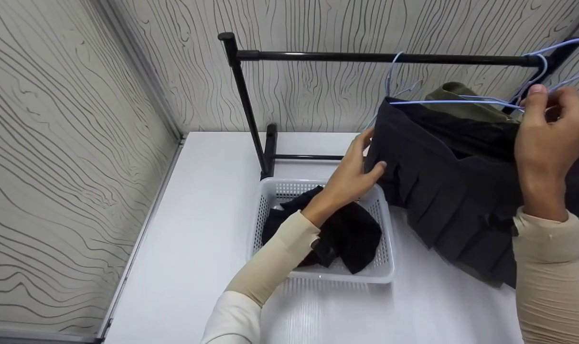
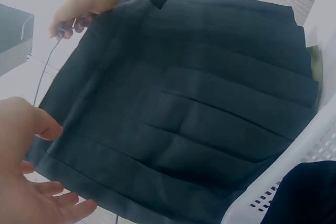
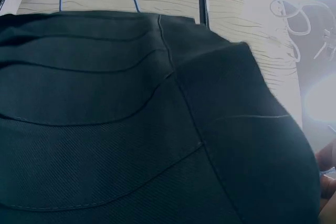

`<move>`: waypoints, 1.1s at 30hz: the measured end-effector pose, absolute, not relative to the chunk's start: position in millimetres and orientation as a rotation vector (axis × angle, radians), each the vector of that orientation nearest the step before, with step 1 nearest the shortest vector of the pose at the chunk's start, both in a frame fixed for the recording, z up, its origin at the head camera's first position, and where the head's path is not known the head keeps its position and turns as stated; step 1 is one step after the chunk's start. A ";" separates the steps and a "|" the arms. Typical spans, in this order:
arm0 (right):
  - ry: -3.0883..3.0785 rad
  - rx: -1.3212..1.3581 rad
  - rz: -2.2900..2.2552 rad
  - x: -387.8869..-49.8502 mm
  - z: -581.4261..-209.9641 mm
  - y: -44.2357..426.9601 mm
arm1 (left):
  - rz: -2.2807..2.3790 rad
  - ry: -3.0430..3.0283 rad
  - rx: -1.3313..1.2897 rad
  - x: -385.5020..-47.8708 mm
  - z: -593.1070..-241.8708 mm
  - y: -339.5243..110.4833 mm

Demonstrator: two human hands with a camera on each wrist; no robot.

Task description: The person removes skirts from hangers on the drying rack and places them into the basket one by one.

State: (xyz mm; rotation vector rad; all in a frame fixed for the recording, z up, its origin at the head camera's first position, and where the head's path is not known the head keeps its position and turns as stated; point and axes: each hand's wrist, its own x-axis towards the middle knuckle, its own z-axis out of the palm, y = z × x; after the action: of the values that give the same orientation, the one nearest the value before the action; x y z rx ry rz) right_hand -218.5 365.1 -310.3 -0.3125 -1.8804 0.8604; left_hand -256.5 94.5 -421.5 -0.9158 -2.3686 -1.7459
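A dark pleated skirt point(image 1: 466, 191) hangs from the black rack on a light blue hanger point(image 1: 442, 102), whose bar shows along the waistband. My right hand point(image 1: 552, 138) pinches the hanger at the skirt's right side; the left wrist view shows that hand point(image 2: 92, 1) above the dark cloth point(image 2: 173, 87). My left hand point(image 1: 351, 179) is at the skirt's left edge, its thumb in front and its relaxed fingers partly behind. In the left wrist view the left hand point(image 2: 23, 156) has its fingers spread beside the waistband. Pleats and a seam of the skirt point(image 3: 105, 103) fill the right wrist view.
A white basket point(image 1: 325, 277) holding black cloth point(image 1: 356, 239) stands on the white table point(image 1: 184, 239) below the rack point(image 1: 318, 56). An olive garment point(image 1: 461, 107) hangs behind the skirt. More blue hangers point(image 1: 557, 46) are at the rack's right end. Patterned walls stand behind and left.
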 end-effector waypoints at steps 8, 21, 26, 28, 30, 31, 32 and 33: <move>-1.826 -0.183 0.901 -212.8 -303.8 357.3 | -1.786 -2.310 -0.825 -261.7 -416.1 90.3; -1.793 -0.139 1.090 -206.5 -291.5 344.0 | -1.839 -2.145 -0.833 -269.5 -400.9 81.4; -1.775 -0.062 1.094 -206.5 -292.8 344.3 | -1.833 -2.088 -0.835 -271.7 -397.9 75.2; -1.770 -0.039 1.094 -206.3 -292.8 344.0 | -1.820 -2.066 -0.846 -272.5 -396.5 73.4; -1.770 -0.017 1.093 -206.0 -292.3 343.0 | -1.796 -2.055 -0.853 -273.3 -395.5 71.8; -1.777 -0.006 1.080 -205.8 -291.9 342.4 | -1.787 -2.052 -0.856 -273.4 -394.7 70.8; -1.785 0.006 1.066 -205.3 -291.5 341.7 | -1.779 -2.049 -0.860 -273.4 -394.0 69.9; -1.794 0.016 1.049 -204.8 -290.8 340.6 | -1.773 -2.045 -0.863 -273.5 -393.3 69.0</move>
State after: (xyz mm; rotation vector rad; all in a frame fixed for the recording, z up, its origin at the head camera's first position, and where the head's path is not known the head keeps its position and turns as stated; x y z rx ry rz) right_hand -204.8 340.6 -290.8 0.0164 -1.7945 1.0492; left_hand -273.5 69.0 -393.3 -0.8628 -2.0445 -1.7728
